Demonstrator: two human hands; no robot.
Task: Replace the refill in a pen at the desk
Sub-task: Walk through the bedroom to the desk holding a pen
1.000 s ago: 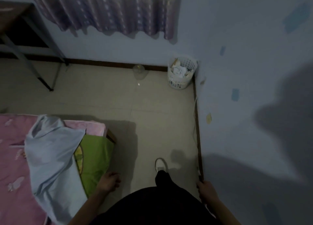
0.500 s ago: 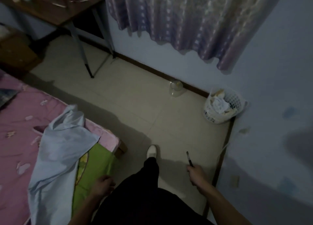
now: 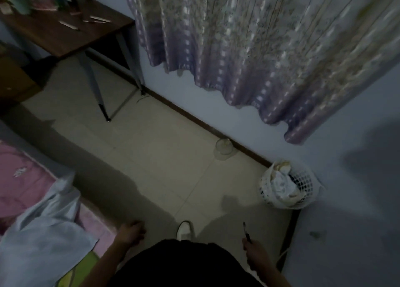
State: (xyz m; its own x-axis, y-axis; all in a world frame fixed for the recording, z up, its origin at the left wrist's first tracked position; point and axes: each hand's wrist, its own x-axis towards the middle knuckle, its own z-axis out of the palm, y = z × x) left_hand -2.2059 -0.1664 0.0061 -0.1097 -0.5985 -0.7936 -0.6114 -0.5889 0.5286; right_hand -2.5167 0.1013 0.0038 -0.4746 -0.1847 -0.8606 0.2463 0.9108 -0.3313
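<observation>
I see a slim dark pen point(image 3: 246, 232) gripped low in my right hand point(image 3: 255, 253), its free end pointing up over the floor, well apart from the brown counter point(image 3: 65, 39) where thin pale sticks point(image 3: 96, 20) lie flat.

One pen point(image 3: 247, 232), one desk point(image 3: 65, 37), one basket point(image 3: 305, 189), one curtain point(image 3: 259, 48)

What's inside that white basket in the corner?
The basket holds crumpled paper, whitish and heaped about to the rim. Whatever lies under that heap is covered, and the dim light hides finer detail.
</observation>
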